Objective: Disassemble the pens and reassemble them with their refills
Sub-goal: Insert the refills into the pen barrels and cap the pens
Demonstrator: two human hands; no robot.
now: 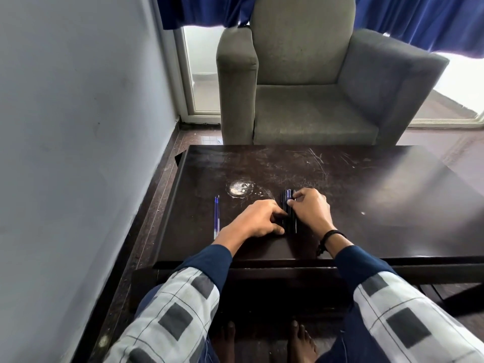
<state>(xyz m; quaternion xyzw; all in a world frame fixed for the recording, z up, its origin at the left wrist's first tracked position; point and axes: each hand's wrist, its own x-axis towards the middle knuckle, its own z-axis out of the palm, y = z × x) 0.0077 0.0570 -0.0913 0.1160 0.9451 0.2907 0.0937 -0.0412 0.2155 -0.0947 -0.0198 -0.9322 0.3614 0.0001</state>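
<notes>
1. Dark pens [288, 203] are lying bundled side by side mid-table, nearer the near edge.
2. The left hand [258, 218] is curling its fingers against the bundle's left side, gripping it.
3. The right hand [310, 209] is pinching the bundle's right side with curled fingertips.
4. Blue refills [216, 217] are lying parallel toward the left edge of the table [366, 179], apart from both hands.

Pretty plain corner here: pale grey wall [78, 127] on the left, and a worn grey armchair [314, 100] right behind a dark, scratched-up table [340, 179] with a whitish ring stain [239, 189]. Blue curtains [419, 19] hang over glass doors [201, 74], with daylight blown out bright. The floor [157, 184] is dark and speckled.
</notes>
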